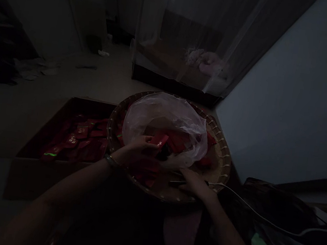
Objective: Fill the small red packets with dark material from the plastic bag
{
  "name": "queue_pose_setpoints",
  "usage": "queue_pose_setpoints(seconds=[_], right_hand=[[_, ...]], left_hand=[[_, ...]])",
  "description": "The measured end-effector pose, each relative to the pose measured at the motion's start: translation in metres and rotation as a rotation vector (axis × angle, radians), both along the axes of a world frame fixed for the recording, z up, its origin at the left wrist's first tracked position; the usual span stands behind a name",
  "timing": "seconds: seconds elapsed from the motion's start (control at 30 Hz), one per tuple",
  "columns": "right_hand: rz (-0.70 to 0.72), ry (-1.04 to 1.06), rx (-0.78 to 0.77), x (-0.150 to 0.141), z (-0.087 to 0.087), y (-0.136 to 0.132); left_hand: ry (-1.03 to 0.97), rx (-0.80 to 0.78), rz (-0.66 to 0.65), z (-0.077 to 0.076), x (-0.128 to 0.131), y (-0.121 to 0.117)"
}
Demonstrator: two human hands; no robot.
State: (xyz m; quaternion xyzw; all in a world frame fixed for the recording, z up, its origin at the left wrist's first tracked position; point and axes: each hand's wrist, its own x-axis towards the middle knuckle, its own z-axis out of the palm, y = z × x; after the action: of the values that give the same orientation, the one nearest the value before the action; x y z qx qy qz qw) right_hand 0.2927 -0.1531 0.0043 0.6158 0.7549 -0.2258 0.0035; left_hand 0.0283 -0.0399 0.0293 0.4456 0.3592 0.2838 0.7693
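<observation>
My left hand (139,144) pinches a small red packet (159,140) with pale markings between thumb and fingers. It is at the mouth of a clear plastic bag (166,102), which stands wide and has more red packets inside. My right hand (191,181) is by the bag's near right edge, above a dark, flat, phone-like device (176,183) with a white cable. Its fingertips are lost in the dimness, so its grip is unclear. The bag rests in a round woven basket (225,155), with red packets lying around it.
Left of the basket stands an open cardboard box (40,164) full of red packets (82,130). The white cable (259,215) runs off to the right over dark clutter (285,207). A white wall panel (299,96) rises at right, and a netted bed (185,49) stands behind.
</observation>
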Motion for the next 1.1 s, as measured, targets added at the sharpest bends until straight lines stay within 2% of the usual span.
queue_pose_setpoints(seconds=[0.1,0.23,0.33,0.43,0.5,0.57,0.77,0.93,1.1], right_hand=[[0.031,0.038,-0.026,0.001,0.016,0.005],[0.054,0.233,-0.036,0.013,0.05,0.008],[0.017,0.356,-0.081,0.023,0.071,0.012],[-0.105,0.45,-0.045,0.027,0.082,0.023],[-0.225,0.474,0.038,0.02,0.082,0.034],[-0.287,0.489,0.064,0.006,0.079,0.046],[-0.303,0.57,0.056,-0.03,0.068,0.074],[-0.319,0.58,0.09,-0.028,0.069,0.078],[-0.298,0.643,-0.025,-0.024,0.071,0.075]], left_hand=[[-0.018,-0.008,0.022,-0.002,0.003,-0.003],[-0.032,0.008,0.048,0.002,0.001,-0.007],[-0.041,-0.001,0.018,0.005,0.001,-0.009],[-0.039,-0.007,-0.004,0.004,0.005,-0.009],[-0.002,-0.008,-0.007,0.001,0.009,-0.007],[0.037,0.003,-0.013,-0.001,0.015,-0.007],[0.03,0.106,-0.063,-0.005,0.026,-0.011],[0.052,0.095,-0.088,-0.01,0.023,-0.01],[0.088,0.084,-0.109,-0.014,0.021,-0.008]])
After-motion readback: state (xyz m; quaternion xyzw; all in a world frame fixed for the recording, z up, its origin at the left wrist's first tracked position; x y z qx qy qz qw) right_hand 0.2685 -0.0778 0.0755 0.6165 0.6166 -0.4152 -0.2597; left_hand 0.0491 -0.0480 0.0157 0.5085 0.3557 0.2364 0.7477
